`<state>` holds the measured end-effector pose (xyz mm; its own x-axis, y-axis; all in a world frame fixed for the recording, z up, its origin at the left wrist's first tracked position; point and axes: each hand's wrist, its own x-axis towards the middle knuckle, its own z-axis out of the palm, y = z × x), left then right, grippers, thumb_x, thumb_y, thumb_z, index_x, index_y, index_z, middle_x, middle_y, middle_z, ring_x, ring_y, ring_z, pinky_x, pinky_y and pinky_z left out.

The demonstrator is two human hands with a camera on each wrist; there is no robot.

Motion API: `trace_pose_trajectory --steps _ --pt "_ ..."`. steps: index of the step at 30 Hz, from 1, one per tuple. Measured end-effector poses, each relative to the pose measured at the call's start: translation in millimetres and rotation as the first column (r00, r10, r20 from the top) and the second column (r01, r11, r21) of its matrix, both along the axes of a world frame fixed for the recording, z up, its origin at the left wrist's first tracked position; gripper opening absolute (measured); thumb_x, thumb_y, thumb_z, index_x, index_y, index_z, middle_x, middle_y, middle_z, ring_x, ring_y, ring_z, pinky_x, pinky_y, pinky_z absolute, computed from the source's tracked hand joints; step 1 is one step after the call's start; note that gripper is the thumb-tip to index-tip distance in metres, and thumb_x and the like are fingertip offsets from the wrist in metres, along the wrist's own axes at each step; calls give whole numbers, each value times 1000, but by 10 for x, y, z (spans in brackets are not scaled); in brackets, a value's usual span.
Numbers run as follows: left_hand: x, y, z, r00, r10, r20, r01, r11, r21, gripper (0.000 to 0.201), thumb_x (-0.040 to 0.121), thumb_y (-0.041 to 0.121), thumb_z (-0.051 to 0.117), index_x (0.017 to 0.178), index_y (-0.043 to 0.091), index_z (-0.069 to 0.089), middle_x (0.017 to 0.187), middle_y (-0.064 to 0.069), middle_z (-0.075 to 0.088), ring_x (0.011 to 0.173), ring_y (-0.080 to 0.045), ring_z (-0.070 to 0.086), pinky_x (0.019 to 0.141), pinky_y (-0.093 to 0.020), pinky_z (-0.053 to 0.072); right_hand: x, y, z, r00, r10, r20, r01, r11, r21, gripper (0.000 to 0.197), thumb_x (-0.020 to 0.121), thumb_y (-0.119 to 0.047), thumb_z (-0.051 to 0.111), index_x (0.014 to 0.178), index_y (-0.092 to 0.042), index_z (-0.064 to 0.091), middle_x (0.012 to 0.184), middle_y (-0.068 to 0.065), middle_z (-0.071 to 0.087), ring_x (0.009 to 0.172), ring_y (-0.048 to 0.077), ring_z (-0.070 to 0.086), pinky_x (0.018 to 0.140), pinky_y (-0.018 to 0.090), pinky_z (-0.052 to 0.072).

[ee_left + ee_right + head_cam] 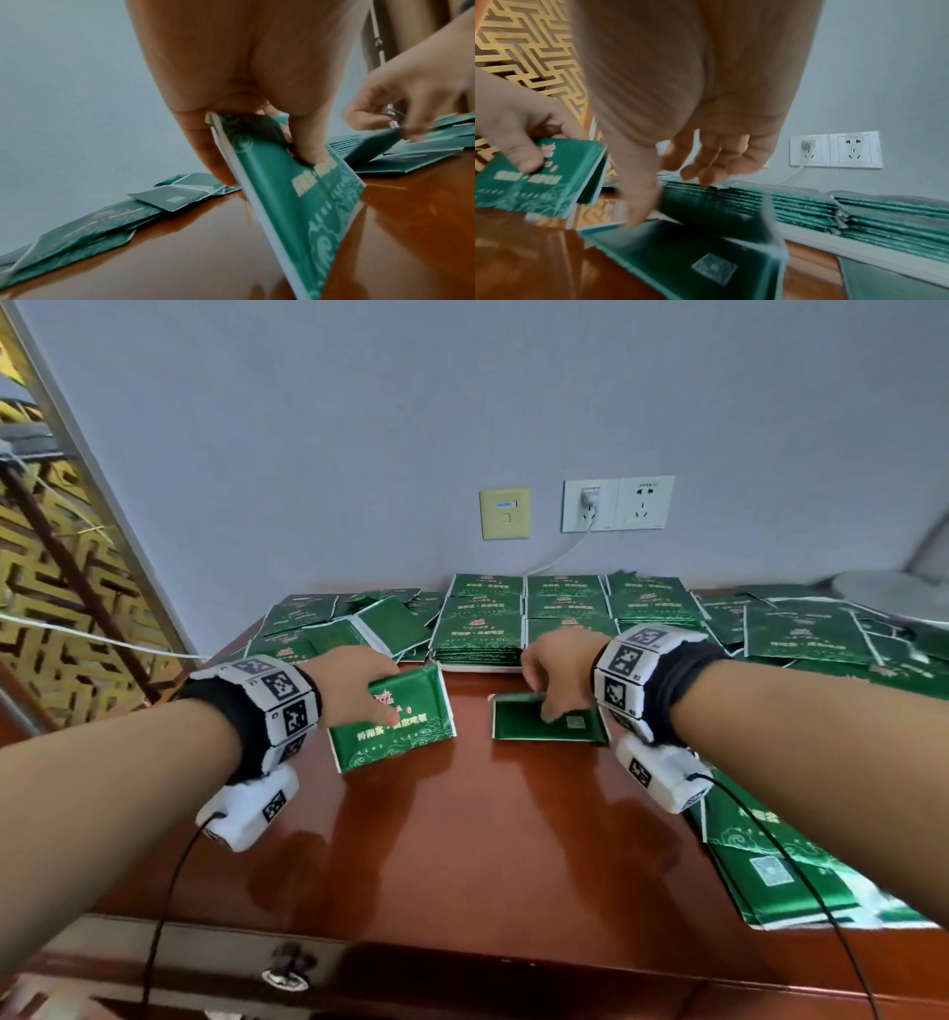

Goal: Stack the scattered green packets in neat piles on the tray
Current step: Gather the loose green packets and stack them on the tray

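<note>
Two hands, one packet each. Left hand (354, 683) pinches a green packet (395, 721) printed side up, gold text and swirl pattern, tilted above the wooden table (436, 839). Right hand (557, 672) has fingertips on a face-down packet (547, 724) lying flat, QR patch showing. Six neat piles (539, 618) sit on the white tray (854, 250) behind; loose packets (832, 634) lie scattered either side.

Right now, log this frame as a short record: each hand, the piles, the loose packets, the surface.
left hand: grips a small bundle of green packets, tilted above the table
right hand: fingertips on a face-down packet lying flat
neat piles: stacked in rows on the white tray by the wall
loose packets: scattered left, more at right
surface: glossy wooden table
</note>
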<state>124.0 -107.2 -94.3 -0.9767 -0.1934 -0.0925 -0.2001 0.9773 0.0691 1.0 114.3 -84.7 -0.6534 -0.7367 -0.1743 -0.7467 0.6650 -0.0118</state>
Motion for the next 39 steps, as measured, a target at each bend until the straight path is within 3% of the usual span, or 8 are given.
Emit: trace_pose_trajectory --steps 5,10,17,23,27,31,37,39 --pt "-19 -31 -90 998 46 35 -49 996 68 70 80 35 75 139 21 42 136 -1 52 117 -17 54 98 -28 41 74 58 -117 997 44 69 -44 999 2 46 73 -46 76 104 -18 59 101 -2 63 89 17 59 74 28 48" --pt "-56 -19 -305 966 124 226 -120 992 -31 116 65 63 75 152 19 10 150 -9 28 133 -26 38 109 -43 37 -36 -40 -249 998 15 -62 -12 999 48 71 67 -50 79 125 -18 51 118 4 54 104 24 56 88 37 49" --pt "-100 -24 -347 955 170 245 -168 985 -27 107 65 64 74 148 19 24 137 -8 38 123 -25 46 105 -43 41 -111 -124 -300 997 -20 -73 35 975 217 78 66 -61 74 123 -11 56 109 5 63 102 25 59 89 40 51" --pt "-89 95 -348 961 138 240 -150 988 34 96 63 50 72 142 26 23 117 -1 33 92 -18 57 90 -40 50 -92 -103 -324 994 -99 39 94 989 113 86 66 -44 82 126 -9 32 110 8 57 96 27 60 86 43 52" --pt "-114 196 -322 962 120 244 -121 993 -10 100 61 60 74 141 32 21 119 0 32 99 -18 54 92 -38 49 -88 -82 -366 994 -96 51 91 991 100 84 67 -43 79 126 -11 29 103 9 57 90 27 61 81 45 54" --pt "-184 276 -227 971 87 223 -81 996 -35 102 58 59 78 142 32 24 120 1 31 102 -19 53 92 -38 49 -99 -43 -352 995 -76 68 66 989 132 99 58 -56 81 132 -15 29 115 7 48 100 28 56 86 46 51" --pt "-434 434 17 994 35 99 -31 998 -48 92 66 49 74 143 30 26 114 2 28 87 -23 52 58 -27 43 -180 108 -226 998 -58 19 57 996 67 97 58 -41 85 132 -16 28 120 9 41 104 29 53 87 45 51" --pt "-579 524 86 998 3 64 1 999 -52 90 71 47 75 144 30 24 121 0 33 95 -24 52 74 -35 46 -291 216 -166 996 -89 -7 89 996 18 92 59 -36 84 131 -15 31 119 9 44 102 27 54 85 44 52"
